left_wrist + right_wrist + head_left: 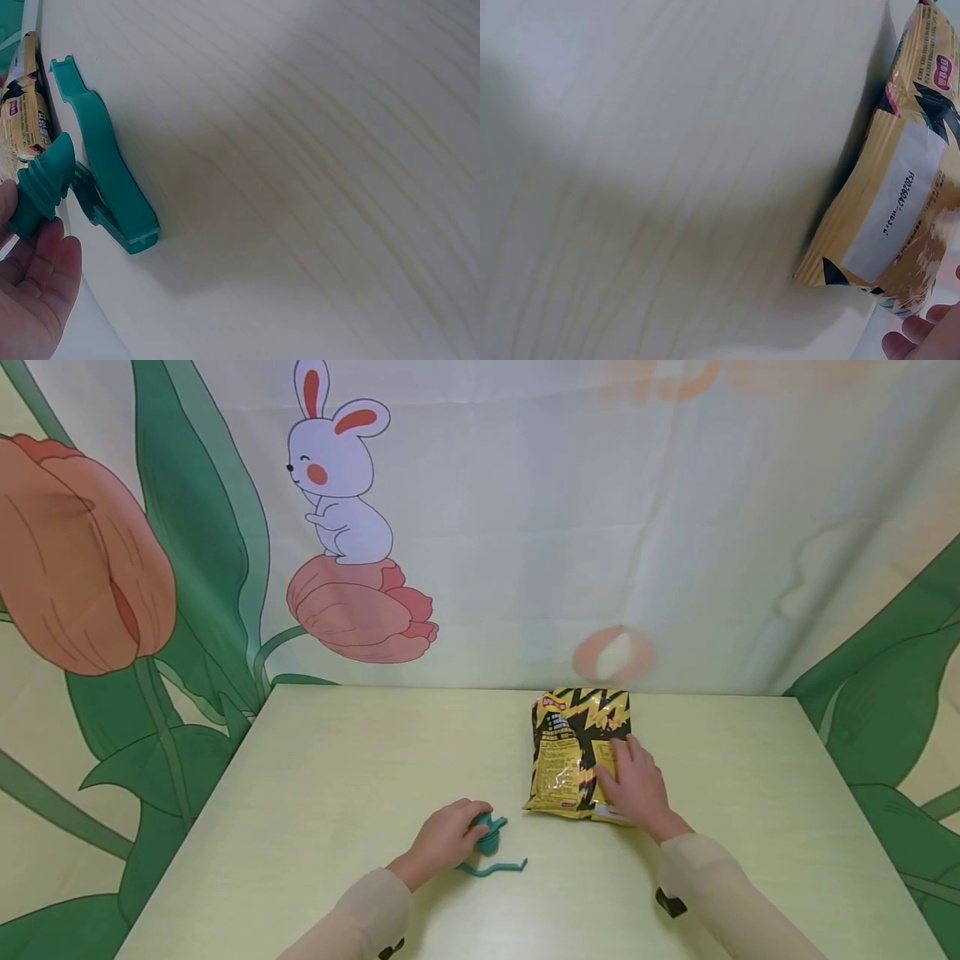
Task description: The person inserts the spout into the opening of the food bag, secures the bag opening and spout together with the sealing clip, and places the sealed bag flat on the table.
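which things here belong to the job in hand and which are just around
In the job:
green ridged piece, pinched by the left hand
yellow-and-black packet, touched by the right hand
green clip, probably; it lies loose near the left hand

Just around:
pale table
printed backdrop behind it

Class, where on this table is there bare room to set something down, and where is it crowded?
Bare: the table left of the left hand, and right of the snack bag and right hand, each out to the side edge. Crowded: around the ribbed teal piece and teal strip.
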Motion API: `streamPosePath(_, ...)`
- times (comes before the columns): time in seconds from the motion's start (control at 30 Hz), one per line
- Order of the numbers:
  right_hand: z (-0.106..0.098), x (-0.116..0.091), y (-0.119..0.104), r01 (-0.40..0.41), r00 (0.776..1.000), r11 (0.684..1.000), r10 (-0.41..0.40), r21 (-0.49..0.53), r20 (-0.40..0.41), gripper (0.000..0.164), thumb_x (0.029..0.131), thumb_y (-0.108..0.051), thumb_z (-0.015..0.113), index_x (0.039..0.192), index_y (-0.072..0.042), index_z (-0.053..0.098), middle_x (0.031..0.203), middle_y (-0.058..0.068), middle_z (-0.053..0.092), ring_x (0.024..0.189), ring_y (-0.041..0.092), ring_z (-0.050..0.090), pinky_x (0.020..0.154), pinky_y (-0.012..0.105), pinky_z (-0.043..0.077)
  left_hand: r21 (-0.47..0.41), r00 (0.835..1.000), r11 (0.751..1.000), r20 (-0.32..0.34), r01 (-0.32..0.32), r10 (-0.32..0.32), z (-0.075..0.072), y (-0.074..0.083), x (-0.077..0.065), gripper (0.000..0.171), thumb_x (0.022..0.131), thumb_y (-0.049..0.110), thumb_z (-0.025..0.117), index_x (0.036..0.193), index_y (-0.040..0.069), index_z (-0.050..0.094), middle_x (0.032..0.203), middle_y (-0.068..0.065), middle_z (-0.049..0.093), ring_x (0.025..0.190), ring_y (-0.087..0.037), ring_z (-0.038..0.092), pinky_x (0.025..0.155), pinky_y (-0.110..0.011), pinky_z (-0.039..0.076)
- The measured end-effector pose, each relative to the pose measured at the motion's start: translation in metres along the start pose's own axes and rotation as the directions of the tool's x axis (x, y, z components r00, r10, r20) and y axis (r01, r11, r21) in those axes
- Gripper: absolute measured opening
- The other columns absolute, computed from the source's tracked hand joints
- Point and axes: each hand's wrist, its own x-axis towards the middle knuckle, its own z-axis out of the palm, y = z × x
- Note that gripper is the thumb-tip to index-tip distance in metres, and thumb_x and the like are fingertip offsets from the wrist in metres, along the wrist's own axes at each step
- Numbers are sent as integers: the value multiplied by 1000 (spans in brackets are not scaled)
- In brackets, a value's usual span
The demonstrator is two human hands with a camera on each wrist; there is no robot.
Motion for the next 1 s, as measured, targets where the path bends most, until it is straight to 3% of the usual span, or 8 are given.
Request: streamPosePath(1.0,-1,15,5,-194,977,977,184,93,106,63,91,-39,39,138,-2,18,140,27,18,122,46,29,95,58,29,-26,1000,1000,15,13,-13,2,-3,-2,28,87,23,56,112,12,57,93,0,59,76,-9,52,67,-25,44)
